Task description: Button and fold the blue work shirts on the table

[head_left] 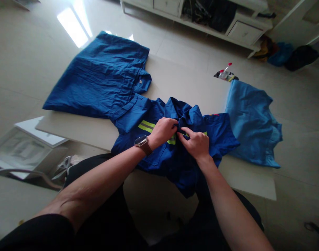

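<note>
A dark blue work shirt point(155, 155) with yellow-green reflective strips lies before me, its collar pointing away and its lower hem hanging over the near table edge. My left hand point(163, 131), with a watch on the wrist, pinches the shirt's front opening below the collar. Close beside it, my right hand point(197, 142) grips the other side of the opening between thumb and fingers. Whether a button is between the fingertips is hidden. A blue garment point(96, 76) is laid out at the left, touching the shirt's sleeve. A lighter blue garment point(253, 122) lies at the right.
The garments rest on a pale table point(185, 76). Small bottles with red caps point(226, 73) show at its far right edge. A white cabinet point(170, 7) stands beyond, with bags point(282, 54) near it. A clear storage box point(26, 150) sits at the lower left.
</note>
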Available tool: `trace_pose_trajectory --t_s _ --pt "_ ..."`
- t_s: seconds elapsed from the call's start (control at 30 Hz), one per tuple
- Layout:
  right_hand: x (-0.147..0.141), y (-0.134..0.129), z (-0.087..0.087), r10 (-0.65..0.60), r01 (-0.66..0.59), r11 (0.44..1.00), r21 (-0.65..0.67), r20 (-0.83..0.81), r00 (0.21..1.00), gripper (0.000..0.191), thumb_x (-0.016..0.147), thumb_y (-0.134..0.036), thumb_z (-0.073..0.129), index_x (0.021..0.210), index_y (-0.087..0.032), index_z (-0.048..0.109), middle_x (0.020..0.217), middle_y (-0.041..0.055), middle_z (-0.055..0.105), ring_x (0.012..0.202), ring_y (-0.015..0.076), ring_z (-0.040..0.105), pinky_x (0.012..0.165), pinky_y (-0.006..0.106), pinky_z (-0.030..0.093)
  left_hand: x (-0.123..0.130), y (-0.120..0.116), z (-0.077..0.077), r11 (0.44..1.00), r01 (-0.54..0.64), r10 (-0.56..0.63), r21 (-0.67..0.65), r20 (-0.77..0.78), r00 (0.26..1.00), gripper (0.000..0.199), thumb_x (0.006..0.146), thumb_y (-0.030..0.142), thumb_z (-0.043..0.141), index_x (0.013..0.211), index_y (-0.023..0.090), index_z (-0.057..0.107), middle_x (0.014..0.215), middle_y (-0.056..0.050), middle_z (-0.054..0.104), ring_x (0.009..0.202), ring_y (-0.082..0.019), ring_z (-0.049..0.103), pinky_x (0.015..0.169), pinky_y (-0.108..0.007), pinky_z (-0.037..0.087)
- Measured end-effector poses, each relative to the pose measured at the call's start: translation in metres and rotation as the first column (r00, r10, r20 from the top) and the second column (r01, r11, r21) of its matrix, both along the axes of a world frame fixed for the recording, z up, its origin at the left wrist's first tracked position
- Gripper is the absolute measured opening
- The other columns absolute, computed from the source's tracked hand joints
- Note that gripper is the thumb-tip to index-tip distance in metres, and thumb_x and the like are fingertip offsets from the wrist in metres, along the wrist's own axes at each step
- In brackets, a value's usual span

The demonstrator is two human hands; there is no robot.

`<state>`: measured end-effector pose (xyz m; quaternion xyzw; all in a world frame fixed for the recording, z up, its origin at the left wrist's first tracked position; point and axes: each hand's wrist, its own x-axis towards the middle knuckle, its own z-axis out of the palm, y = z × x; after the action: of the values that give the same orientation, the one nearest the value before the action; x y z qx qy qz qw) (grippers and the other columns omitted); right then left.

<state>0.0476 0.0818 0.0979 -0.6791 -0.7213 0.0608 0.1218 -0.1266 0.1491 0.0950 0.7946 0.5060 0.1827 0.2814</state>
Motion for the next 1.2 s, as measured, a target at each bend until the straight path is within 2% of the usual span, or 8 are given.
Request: trace_pose_trajectory --t_s 0.13,0.37,0.47,0.6,0.67,0.8,1.0,1.2 --pt "0.001 0.0 -0.001 0.009 -0.009 1.0 -0.002 0.013 1.0 0.043 0.093 -0.06 0.065 0.12 -0.03 0.079 0.071 0.0068 0.075 0.072 0.0265 0.068 0.067 0.033 0.039 -0.003 0.002 0.003 1.0 0.018 -0.018 0.0 0.004 1.0 0.032 0.088 0.016 0.059 0.108 0.02 0.083 0.094 -0.008 0.082 0.087 -0.02 0.075 0.09 -0.03 0.055" --pt "0.004 0.005 0.007 -0.006 0.014 0.985 0.172 -0.045 0.999 0.037 0.105 -0.035 0.041 0.1 -0.022 0.075 0.1 0.0111 0.072 0.089 0.025 0.065 0.076 0.034 0.043 -0.001 -0.001 0.01 0.999 0.045 -0.044 -0.016 0.046 0.998 0.025 0.087 0.018 0.063 0.1 0.017 0.084 0.08 -0.008 0.078 0.073 -0.018 0.071 0.081 -0.028 0.054" --pt "0.001 0.005 0.008 0.031 -0.022 0.992 0.121 -0.08 0.996 0.032 0.101 -0.043 0.051 0.11 -0.02 0.072 0.103 0.0115 0.074 0.087 0.0262 0.067 0.074 0.034 0.043 0.0 -0.002 0.01 0.999 0.041 -0.039 -0.034 0.056 0.998 0.026 0.087 0.018 0.061 0.1 0.016 0.084 0.077 -0.007 0.077 0.07 -0.017 0.069 0.077 -0.028 0.053" --pt "0.001 0.004 0.007 -0.007 0.007 1.0 -0.005 -0.012 1.0 0.048 0.091 -0.055 0.067 0.128 -0.025 0.071 0.086 0.009 0.076 0.076 0.0283 0.068 0.068 0.033 0.04 -0.002 0.001 0.008 0.997 0.056 -0.052 -0.05 0.084 0.995 0.025 0.086 0.018 0.061 0.097 0.015 0.083 0.073 -0.006 0.075 0.067 -0.016 0.066 0.071 -0.026 0.049" --pt "0.003 0.003 0.007 -0.033 0.032 0.999 -0.032 -0.003 0.999 0.045 0.093 -0.052 0.066 0.13 -0.029 0.073 0.08 0.0082 0.076 0.074 0.0286 0.068 0.068 0.034 0.04 -0.004 0.002 0.008 0.996 0.083 -0.079 -0.041 0.084 0.993 0.022 0.085 0.018 0.061 0.091 0.016 0.081 0.071 -0.005 0.073 0.066 -0.016 0.064 0.069 -0.026 0.047" --pt "0.005 0.004 0.01 -0.023 0.024 1.0 0.001 -0.152 0.988 0.034 0.098 -0.039 0.057 0.122 -0.03 0.078 0.096 0.0084 0.078 0.083 0.0261 0.069 0.071 0.033 0.043 -0.005 0.0 0.01 0.993 0.119 -0.118 -0.022 0.046 0.992 0.019 0.084 0.016 0.057 0.082 0.018 0.076 0.07 -0.005 0.071 0.066 -0.017 0.062 0.067 -0.027 0.044" --pt "0.005 0.015 0.006 -0.042 0.076 0.996 0.034 -0.587 0.808 0.028 0.094 -0.042 0.057 0.086 -0.021 0.073 0.094 0.0066 0.07 0.091 0.0225 0.065 0.083 0.032 0.049 -0.002 -0.001 0.015 0.989 0.143 -0.142 -0.024 0.068 0.988 0.023 0.086 0.015 0.054 0.092 0.019 0.076 0.078 -0.005 0.073 0.074 -0.018 0.066 0.069 -0.027 0.044" --pt "0.015 0.024 -0.008 -0.249 0.249 0.963 -0.104 -0.704 0.665 0.036 0.088 -0.052 0.059 0.069 -0.022 0.058 0.065 -0.0026 0.053 0.066 0.0156 0.047 0.066 0.028 0.039 -0.003 -0.005 0.017 0.979 0.205 -0.202 -0.024 0.084 0.976 0.036 0.089 0.012 0.053 0.109 0.024 0.08 0.084 -0.003 0.076 0.082 -0.019 0.071 0.081 -0.028 0.05"
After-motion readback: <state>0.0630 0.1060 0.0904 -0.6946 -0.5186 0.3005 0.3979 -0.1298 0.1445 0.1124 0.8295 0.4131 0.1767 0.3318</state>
